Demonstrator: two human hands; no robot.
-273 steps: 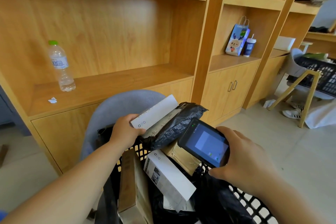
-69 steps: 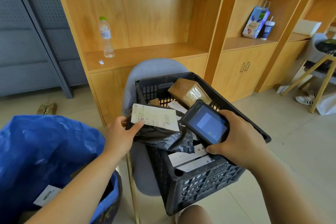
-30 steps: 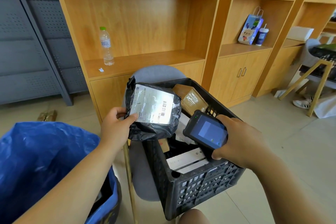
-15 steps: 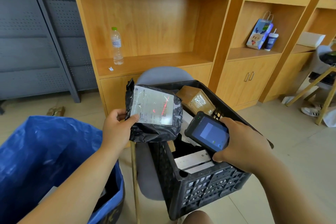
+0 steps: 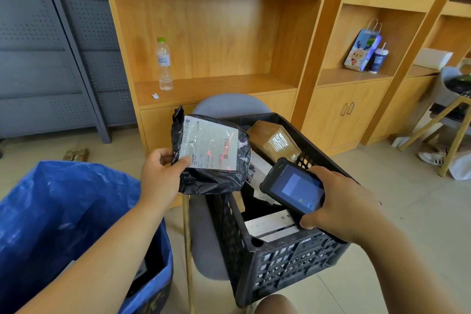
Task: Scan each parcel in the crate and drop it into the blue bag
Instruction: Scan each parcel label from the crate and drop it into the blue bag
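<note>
My left hand pinches the left edge of a black plastic parcel with a white label, held upright above the left side of the black crate. Red scan light falls on the label's barcode. My right hand grips a black handheld scanner over the crate, its screen facing me and its head toward the parcel. Inside the crate lie a brown taped box and white flat boxes. The blue bag stands open at lower left, below my left forearm.
The crate rests on a grey chair. Behind it stand wooden shelves with a water bottle, a gift bag and a cup. A grey metal cabinet is at left, a wooden stool leg at right.
The parcel stays upright in my left hand with the scanner aimed at it; the red scan light remains on the label. The view has shifted slightly.
</note>
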